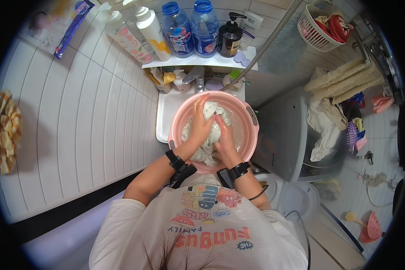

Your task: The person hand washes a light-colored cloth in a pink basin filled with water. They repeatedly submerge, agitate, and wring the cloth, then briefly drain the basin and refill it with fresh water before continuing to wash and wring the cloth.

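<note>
cloth (211, 138), one white bunch, gripped between left hand (202, 127) and right hand (224, 133) in one pink basin (250, 138).

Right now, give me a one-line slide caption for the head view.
The left hand and right hand hold a wet white cloth in a pink basin of water.

My basin (255, 137): pink, grip (251, 116) grey. My cloth (213, 136): whitish, darker speckles. Wristbands (174, 158) black. My shirt (144, 220) white, patterned red, blue, yellow. Sink (164, 119) white. Wall bundle (5, 132): yellow-and-white check. Basket (317, 31) off-white.
</note>
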Tool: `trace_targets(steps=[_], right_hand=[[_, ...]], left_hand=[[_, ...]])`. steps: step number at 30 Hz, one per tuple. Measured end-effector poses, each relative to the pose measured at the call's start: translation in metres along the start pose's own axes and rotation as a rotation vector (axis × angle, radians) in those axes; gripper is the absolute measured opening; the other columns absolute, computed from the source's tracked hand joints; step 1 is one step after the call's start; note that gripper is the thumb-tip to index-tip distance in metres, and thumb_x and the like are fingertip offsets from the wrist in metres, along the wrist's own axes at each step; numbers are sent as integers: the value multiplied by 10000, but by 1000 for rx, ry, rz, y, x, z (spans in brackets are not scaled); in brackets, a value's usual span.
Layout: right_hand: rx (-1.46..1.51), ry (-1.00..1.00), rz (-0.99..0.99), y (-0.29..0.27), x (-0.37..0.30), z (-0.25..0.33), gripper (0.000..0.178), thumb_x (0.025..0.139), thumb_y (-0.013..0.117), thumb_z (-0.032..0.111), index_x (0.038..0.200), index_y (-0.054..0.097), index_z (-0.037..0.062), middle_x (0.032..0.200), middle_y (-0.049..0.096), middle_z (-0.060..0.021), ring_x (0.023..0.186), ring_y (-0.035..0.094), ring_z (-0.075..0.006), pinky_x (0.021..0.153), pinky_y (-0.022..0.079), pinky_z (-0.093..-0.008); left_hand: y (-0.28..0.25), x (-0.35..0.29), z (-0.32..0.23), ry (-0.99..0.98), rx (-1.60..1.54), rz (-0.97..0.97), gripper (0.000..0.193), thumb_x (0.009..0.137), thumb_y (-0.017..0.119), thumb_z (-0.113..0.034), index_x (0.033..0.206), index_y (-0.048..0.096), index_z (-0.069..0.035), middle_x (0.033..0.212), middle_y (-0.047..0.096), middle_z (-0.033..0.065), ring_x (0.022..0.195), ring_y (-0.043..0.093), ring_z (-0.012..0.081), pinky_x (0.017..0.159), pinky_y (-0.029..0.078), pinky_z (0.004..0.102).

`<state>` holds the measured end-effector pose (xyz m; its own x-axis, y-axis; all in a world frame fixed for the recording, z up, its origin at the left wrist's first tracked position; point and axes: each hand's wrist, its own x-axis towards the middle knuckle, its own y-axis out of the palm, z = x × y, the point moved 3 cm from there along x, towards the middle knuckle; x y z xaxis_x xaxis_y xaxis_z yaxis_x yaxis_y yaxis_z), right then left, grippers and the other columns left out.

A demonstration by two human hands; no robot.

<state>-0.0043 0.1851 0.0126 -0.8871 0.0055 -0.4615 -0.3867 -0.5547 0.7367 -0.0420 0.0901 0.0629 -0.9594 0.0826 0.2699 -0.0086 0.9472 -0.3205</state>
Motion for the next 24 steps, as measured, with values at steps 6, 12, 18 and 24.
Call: trace_targets(steps=[6,12,18,24], right_hand=[[219,206,-106,11,-4,13,432,1001,480,441,1240,601,103,1177,656,-56,1060,633,-207,938,496,-352],[146,252,-111,21,-7,15,460,1016,408,433,1215,587,59,1157,654,-105,1062,635,-257,945,497,-403],[-47,35,-185,28,-14,14,426,1033,403,367,1212,588,29,1208,613,-100,1111,586,-217,977,450,-361],[-323,-170,-138,18,-9,11,429,1034,410,349,1212,599,8,1140,626,-77,1037,593,-165,908,454,-304]], left_hand=[[-4,-13,-27,211,112,273,780,677,830,-272,1366,497,-120,1349,444,199,1246,440,423,1054,384,483],[-4,1,-32,93,173,184,457,739,780,-265,1091,549,-88,1041,615,142,964,598,354,833,482,427],[4,12,-39,45,197,101,253,782,741,-222,842,562,-53,700,568,129,620,547,323,600,460,384],[8,18,-27,-92,42,64,250,880,640,-218,740,575,-22,636,523,143,566,504,293,584,440,378]])
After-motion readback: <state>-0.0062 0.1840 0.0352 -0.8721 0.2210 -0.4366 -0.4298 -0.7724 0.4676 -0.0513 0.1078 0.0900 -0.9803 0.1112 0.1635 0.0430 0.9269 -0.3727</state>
